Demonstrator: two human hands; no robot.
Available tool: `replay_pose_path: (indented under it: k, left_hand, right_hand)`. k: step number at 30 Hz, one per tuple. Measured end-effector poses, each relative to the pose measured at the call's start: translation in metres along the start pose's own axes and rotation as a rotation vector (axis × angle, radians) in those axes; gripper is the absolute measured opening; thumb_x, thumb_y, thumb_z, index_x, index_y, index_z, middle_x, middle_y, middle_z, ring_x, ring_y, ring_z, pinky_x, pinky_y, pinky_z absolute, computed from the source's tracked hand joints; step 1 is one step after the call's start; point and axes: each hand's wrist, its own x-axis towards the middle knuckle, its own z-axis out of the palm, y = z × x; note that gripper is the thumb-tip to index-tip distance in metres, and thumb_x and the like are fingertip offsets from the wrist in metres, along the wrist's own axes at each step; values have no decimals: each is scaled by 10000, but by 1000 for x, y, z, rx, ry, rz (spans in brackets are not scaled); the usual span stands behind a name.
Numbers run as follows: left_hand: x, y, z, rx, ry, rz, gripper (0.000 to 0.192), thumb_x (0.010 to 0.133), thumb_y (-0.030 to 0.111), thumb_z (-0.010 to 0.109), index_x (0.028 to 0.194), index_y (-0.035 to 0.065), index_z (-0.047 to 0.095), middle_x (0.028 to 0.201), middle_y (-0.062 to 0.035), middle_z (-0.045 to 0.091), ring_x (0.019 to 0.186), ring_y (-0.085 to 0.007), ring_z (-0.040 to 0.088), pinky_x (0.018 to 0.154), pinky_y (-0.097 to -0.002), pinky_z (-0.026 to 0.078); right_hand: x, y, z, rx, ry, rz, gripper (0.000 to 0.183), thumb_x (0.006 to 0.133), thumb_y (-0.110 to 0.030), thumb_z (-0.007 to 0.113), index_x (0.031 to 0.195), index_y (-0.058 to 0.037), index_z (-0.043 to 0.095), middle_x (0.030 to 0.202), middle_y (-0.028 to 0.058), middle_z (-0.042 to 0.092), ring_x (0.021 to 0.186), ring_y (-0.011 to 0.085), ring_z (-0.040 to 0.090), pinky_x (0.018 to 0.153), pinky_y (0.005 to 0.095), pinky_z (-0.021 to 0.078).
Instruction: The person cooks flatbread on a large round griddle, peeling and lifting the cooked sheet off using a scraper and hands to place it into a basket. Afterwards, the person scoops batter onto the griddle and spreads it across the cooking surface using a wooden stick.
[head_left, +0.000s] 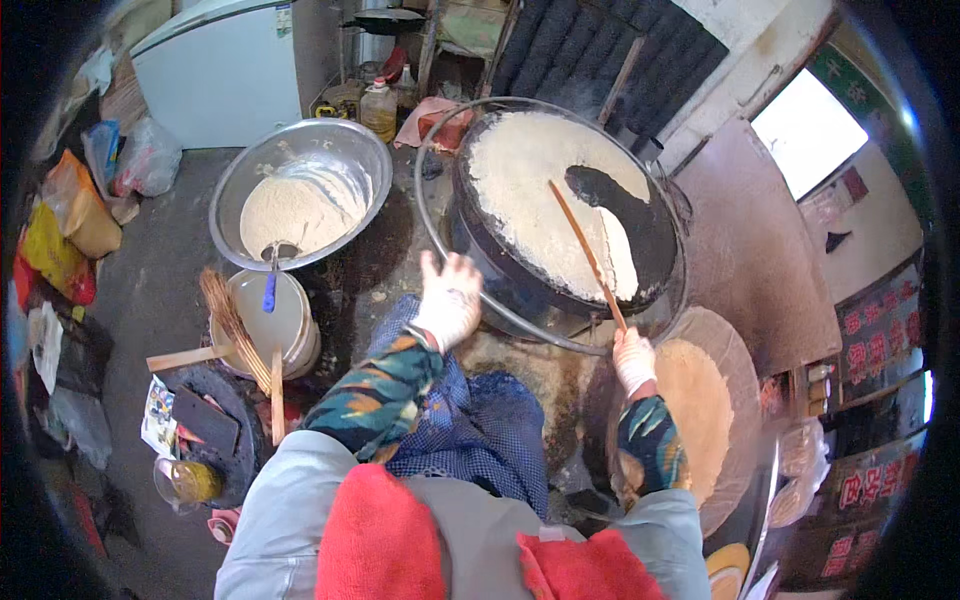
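My right hand (634, 356) grips a thin wooden stick (585, 244), which slants across a round black griddle (660, 247). Pale batter (525, 172) covers most of the griddle in a thin layer, with a dark bare patch at the right. Beside the stick runs a raised, paler strip (619, 259) of the layer. My left hand (452, 300) is slightly blurred, thumb apart from the fingers, close to the metal ring (429, 210) around the griddle. Whether it touches the ring I cannot tell; nothing shows in it.
Left of the griddle sits a metal basin (225, 217) of pale batter with a blue-handled ladle (270, 292). Below it, a bucket (304, 300) bears a straw brush (232, 322) and wooden pieces. Thin round flatbread (694, 412) lies on a round tray (739, 465) at right.
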Motion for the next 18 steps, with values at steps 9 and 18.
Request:
replay_pose_path:
  k: [9,18]
  left_hand:
    - [-31,42,29,129,10,169,525,892,208,440,1359,-27,490,1443,-180,465,1381,-315,381,1125,-685,139]
    - [-21,15,30,148,82,187,461,892,133,418,1310,-28,528,1419,-179,493,1356,-322,421,1127,-683,153]
  right_hand:
    - [-15,-22,-3,102,132,-131,375,967,-412,482,862,-68,588,731,258,639,733,466,629,704,562,493]
    - [22,31,16,40,200,-40,367,968,-373,489,879,-35,601,760,259,650,748,478,631,681,563,501]
